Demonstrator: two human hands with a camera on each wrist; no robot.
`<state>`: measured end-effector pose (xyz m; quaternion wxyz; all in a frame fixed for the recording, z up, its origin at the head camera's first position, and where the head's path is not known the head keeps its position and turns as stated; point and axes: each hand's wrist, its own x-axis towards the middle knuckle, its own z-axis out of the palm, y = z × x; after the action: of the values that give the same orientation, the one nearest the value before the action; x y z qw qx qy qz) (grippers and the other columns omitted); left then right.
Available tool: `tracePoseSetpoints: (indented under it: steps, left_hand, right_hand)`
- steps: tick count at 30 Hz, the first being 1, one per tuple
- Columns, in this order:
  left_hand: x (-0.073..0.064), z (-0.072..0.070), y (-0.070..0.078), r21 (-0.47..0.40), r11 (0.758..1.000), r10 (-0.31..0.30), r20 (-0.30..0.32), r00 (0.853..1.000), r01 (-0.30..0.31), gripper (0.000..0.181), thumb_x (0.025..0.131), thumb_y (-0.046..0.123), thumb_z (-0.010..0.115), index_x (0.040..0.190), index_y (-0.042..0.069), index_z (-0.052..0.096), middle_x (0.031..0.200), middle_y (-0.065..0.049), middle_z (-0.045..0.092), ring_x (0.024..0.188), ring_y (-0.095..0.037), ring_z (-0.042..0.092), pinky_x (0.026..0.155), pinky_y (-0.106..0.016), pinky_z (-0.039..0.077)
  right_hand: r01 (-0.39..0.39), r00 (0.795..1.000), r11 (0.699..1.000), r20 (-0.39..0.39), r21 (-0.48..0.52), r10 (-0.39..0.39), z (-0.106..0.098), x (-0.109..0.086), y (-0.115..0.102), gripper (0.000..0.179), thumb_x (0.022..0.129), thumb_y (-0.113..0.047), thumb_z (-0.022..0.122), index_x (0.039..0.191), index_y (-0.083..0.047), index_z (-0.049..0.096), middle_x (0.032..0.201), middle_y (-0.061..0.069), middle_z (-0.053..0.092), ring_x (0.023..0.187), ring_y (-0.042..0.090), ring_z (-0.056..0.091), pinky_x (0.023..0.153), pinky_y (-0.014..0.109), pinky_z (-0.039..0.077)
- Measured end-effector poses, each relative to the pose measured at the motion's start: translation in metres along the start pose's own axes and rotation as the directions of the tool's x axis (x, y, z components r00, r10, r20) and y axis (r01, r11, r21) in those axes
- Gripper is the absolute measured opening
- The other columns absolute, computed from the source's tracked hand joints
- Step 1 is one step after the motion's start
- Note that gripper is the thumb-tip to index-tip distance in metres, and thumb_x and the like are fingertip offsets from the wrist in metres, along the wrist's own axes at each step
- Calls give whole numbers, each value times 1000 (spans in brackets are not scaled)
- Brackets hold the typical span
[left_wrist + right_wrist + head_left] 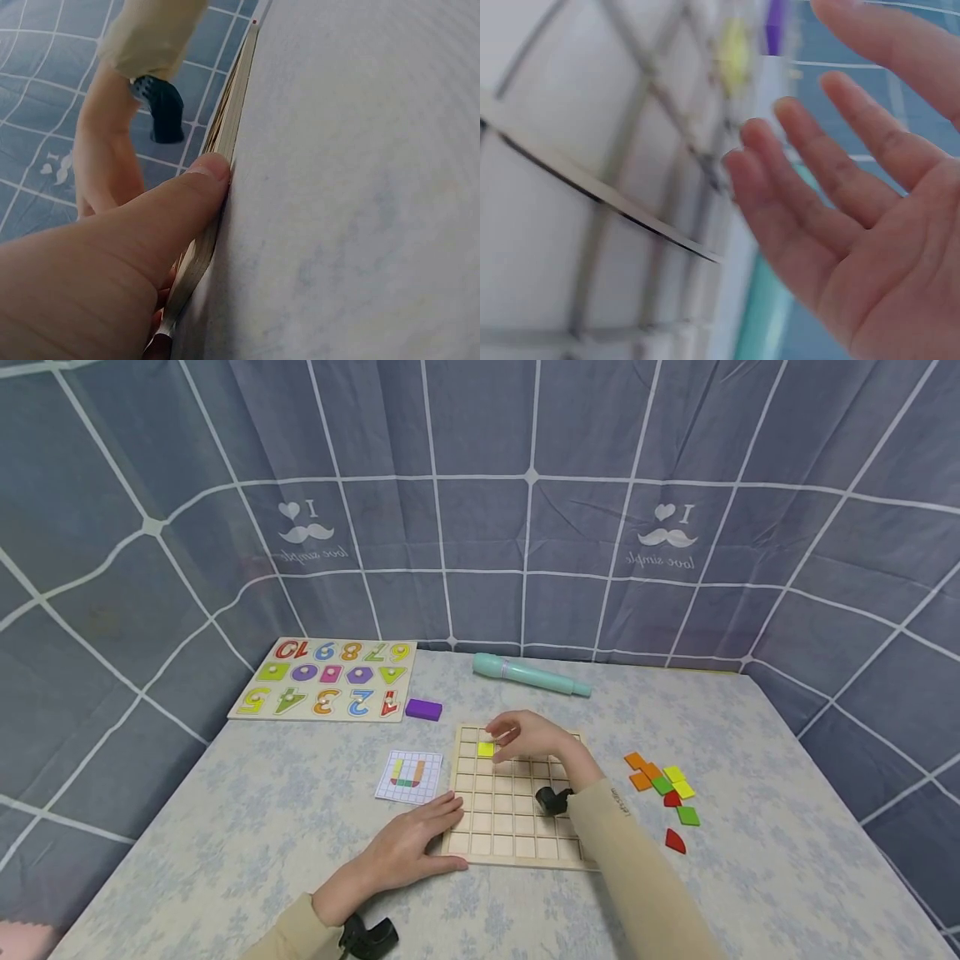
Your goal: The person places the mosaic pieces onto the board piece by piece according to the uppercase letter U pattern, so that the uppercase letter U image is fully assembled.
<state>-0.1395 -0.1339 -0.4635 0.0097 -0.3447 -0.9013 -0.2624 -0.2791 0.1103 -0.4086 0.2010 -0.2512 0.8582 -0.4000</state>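
Note:
A wooden grid board [510, 827] lies on the table with one yellow square tile [486, 749] in a cell near its far left corner. My left hand [412, 843] rests against the board's left edge. Its thumb lies along the board's side [196, 259] in the left wrist view. Over the far part of the board hovers my right hand [531, 737], just right of the yellow tile. Its fingers are spread and loosely bent, the palm [907, 262] bare in the right wrist view. Left of the board is a pattern card [382, 787] showing a U-shaped coloured figure.
Loose orange, yellow, green and red tiles [688, 816] lie right of the board. A number-and-shape puzzle board [315, 673] sits at the back left, with a purple block [423, 710] beside it. A teal pen-shaped object [532, 677] lies behind the grid board.

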Motion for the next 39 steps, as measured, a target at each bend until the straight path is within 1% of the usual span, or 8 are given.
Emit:
tracePoseSetpoints:
  steps: [5, 9, 13, 17, 23, 29, 32, 39]
  left_hand:
    - [0, -1, 0, 5, 1000, 8, -12, 1000, -8, 76, 82, 53, 64, 133, -1, 51, 142, -12, 44, 135, -23, 34, 105, -42, 36]
    - [0, -1, 0, 1, 1000, 17, -13, 1000, -17, 76, 82, 53, 65, 133, -2, 51, 142, -12, 43, 135, -23, 34, 105, -42, 35]
    - [1, -1, 1, -16, 1000, 6, -3, 1000, -6, 76, 83, 54, 64, 134, -1, 51, 143, -12, 43, 135, -23, 33, 105, -42, 35]
    - [1, -2, 1, -29, 1000, -9, 7, 1000, 9, 76, 82, 54, 64, 134, 0, 50, 143, -11, 42, 135, -22, 33, 105, -43, 35]
    - [2, -3, 2, -27, 1000, -12, 9, 1000, 13, 76, 83, 55, 63, 134, 1, 50, 143, -11, 42, 135, -22, 33, 105, -43, 35]
    - [2, -3, 2, -23, 1000, -9, 4, 1000, 9, 75, 83, 54, 63, 134, 0, 51, 143, -11, 43, 135, -23, 34, 104, -43, 36]
    - [2, -4, 3, -25, 1000, -7, 5, 1000, 7, 75, 83, 54, 63, 134, 0, 51, 143, -11, 43, 135, -23, 34, 104, -43, 36]
    - [2, -3, 2, -18, 1000, 10, -16, 1000, -11, 74, 82, 53, 65, 133, 0, 52, 142, -12, 44, 134, -23, 35, 103, -43, 37]
  right_hand:
    - [73, 997, 997, -40, 32, -72, -22, -31, -6, 57, 83, -17, 72, 132, -1, 50, 131, 17, 51, 118, 33, 50, 94, 42, 46]
    - [126, 983, 990, -141, 67, -115, -40, -64, -8, 58, 82, -18, 74, 133, -3, 50, 131, 17, 51, 118, 33, 50, 96, 44, 44]
    - [126, 965, 988, -243, 94, -100, -55, -96, -5, 55, 83, -20, 73, 132, -6, 51, 131, 15, 52, 118, 32, 50, 97, 46, 43]
    - [112, 934, 988, -351, 105, -69, -67, -121, 3, 51, 86, -21, 70, 132, -7, 52, 131, 13, 52, 119, 30, 49, 100, 44, 40]
    - [130, 878, 984, -475, 118, -59, -77, -149, 24, 48, 89, -18, 66, 132, -3, 51, 129, 12, 53, 111, 20, 56, 91, 22, 47]
    - [197, 838, 965, -541, 176, -73, -87, -168, 48, 42, 89, -8, 65, 128, 1, 53, 118, -3, 59, 103, 8, 59, 84, 16, 48]
    - [178, 825, 964, -564, 199, -36, -89, -176, 60, 42, 89, -8, 65, 128, 2, 53, 115, -6, 60, 101, 6, 60, 83, 15, 48]
    - [-3, 809, 975, -573, 224, 134, -90, -186, 87, 49, 90, -23, 65, 131, -1, 50, 119, 0, 59, 99, -1, 57, 84, 11, 43]
